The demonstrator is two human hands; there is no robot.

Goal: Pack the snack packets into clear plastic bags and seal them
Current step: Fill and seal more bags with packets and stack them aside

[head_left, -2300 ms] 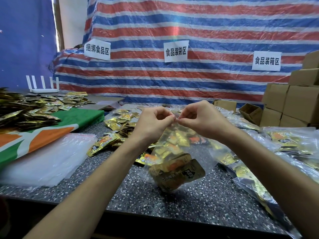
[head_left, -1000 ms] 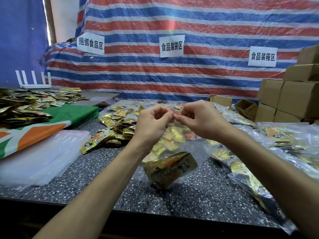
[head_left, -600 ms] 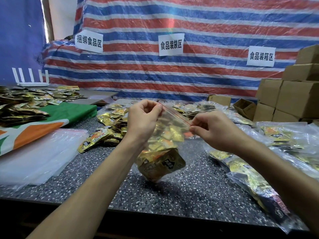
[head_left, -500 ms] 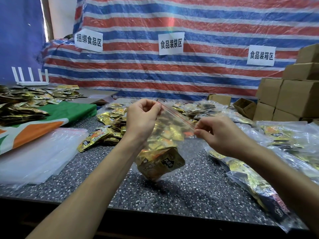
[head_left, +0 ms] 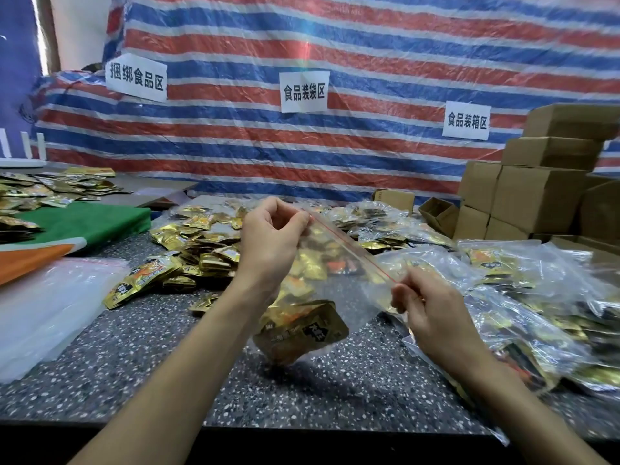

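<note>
A clear zip bag (head_left: 339,283) with a red seal strip hangs above the speckled table (head_left: 335,391), holding gold snack packets (head_left: 302,330) at its bottom. My left hand (head_left: 271,243) pinches the upper left end of the strip. My right hand (head_left: 426,310) pinches the lower right end, so the strip runs slanted between them. Loose gold packets (head_left: 198,253) lie in a heap behind my left hand.
A stack of empty clear bags (head_left: 43,317) lies at the left front. Filled bags (head_left: 536,303) pile up on the right. Cardboard boxes (head_left: 536,196) stand at the back right. A green and orange cloth (head_left: 77,226) with more packets lies at the left.
My hands were together at the middle of the bag's top. They have slid apart along the strip, the right hand moving down and right, the left staying at the upper left end.
</note>
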